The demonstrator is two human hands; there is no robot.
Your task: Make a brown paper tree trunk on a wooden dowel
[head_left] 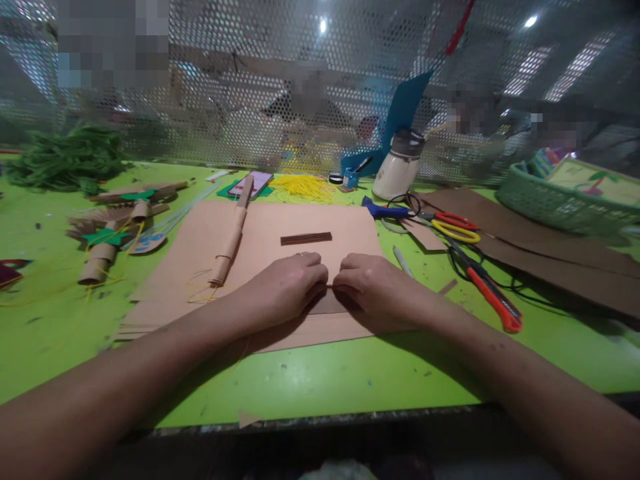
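Observation:
My left hand (295, 283) and my right hand (367, 283) face each other over a stack of tan paper sheets (330, 217). Fingers on both hands are closed on a piece of brown paper (325, 305), its edge showing between them; how much they grip is hidden. Just beyond my fingertips lies a narrow, pleated dark brown paper strip (306, 239). Left of my left hand, a rolled tan paper tube (231, 243) with a flat stick-like end rests on the sheets, yellow thread (200, 293) by its lower end.
Paper figures with green stars (106, 237) and green strands (65, 160) lie left. Behind are a phone (250, 185), yellow strands (303, 188) and a white bottle (397, 170). Scissors (455, 228), a red-black cutter (493, 293), brown sheets (540, 253) and a green basket (555, 203) occupy the right.

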